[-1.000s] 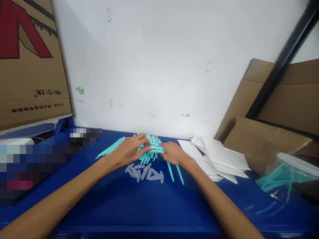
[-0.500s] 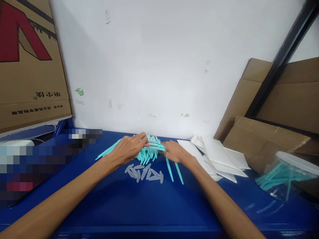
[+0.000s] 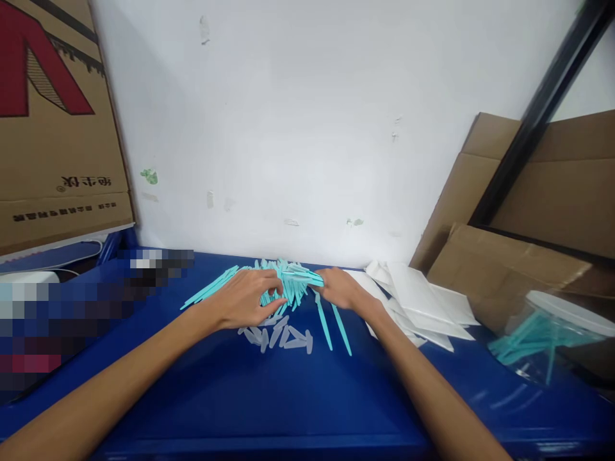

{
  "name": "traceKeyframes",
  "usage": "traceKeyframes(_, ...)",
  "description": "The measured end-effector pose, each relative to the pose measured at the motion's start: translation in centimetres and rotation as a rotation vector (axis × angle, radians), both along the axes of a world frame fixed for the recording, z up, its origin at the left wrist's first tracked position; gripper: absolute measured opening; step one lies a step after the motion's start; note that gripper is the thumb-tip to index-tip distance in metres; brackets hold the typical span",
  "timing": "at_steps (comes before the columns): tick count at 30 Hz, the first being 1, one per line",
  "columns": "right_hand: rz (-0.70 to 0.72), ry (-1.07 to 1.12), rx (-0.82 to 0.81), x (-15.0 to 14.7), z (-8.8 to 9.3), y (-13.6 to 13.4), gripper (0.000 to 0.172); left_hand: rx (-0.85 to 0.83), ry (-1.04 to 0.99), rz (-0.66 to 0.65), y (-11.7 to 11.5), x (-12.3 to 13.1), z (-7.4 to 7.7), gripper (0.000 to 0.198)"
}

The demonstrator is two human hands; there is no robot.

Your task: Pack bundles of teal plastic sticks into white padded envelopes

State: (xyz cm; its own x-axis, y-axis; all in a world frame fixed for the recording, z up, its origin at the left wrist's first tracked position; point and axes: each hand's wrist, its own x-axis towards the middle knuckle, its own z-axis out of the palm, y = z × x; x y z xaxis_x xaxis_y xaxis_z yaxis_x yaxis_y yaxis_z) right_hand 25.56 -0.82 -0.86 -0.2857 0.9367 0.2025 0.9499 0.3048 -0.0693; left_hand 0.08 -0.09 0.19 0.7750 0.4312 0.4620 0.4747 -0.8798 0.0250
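My right hand (image 3: 340,288) is closed around a bundle of slim turquoise sticks (image 3: 306,276), which look like eyebrow razors; their ends point left over the pile. At the left side of the pile (image 3: 294,296) of more such sticks, my left hand (image 3: 250,296) hovers with thumb and fingers apart, holding nothing I can see. Several sticks (image 3: 206,291) lie side by side beyond my left wrist. Two separate sticks (image 3: 325,325) rest below my right hand. Small translucent caps (image 3: 295,339) are scattered in front of the pile, partly hidden by my left thumb.
White paper envelopes or sheets (image 3: 423,301) are stacked right of my right hand. A clear jar (image 3: 538,346) with a white lid and turquoise sticks inside stands on the blue table (image 3: 269,403). Cardboard (image 3: 509,256) leans at the right; a printed carton (image 3: 62,147) stands left.
My left hand has come away from the bundle, moving slightly left and down, and its fingers have spread. My right hand still grips the sticks, a little farther right.
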Motion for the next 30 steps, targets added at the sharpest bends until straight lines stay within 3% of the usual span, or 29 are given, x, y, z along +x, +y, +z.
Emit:
traceKeyframes(7,0.085,0.175,-0.079,-1.5,0.0,-0.4,0.029,0.295,-0.124,0.067,0.9,0.5,-1.1,0.033)
traceKeyframes(12,0.206,0.32,-0.221,-2.5,0.5,-1.1,0.03,0.538,-0.088,0.044,1.2,0.1,-1.0,0.016)
traceKeyframes(18,0.244,0.411,-0.332,-2.6,0.5,-1.2,0.027,0.758,-0.035,-0.073,1.5,-0.6,-0.4,0.035)
traceKeyframes(25,0.259,0.446,-0.418,-2.0,0.3,-0.8,0.038,0.82,-0.038,-0.099,1.9,-0.4,-0.6,0.029)
traceKeyframes(30,0.241,0.457,-0.409,-1.0,0.3,-0.5,0.036,0.8,-0.083,-0.073,2.1,-1.1,0.0,0.025)
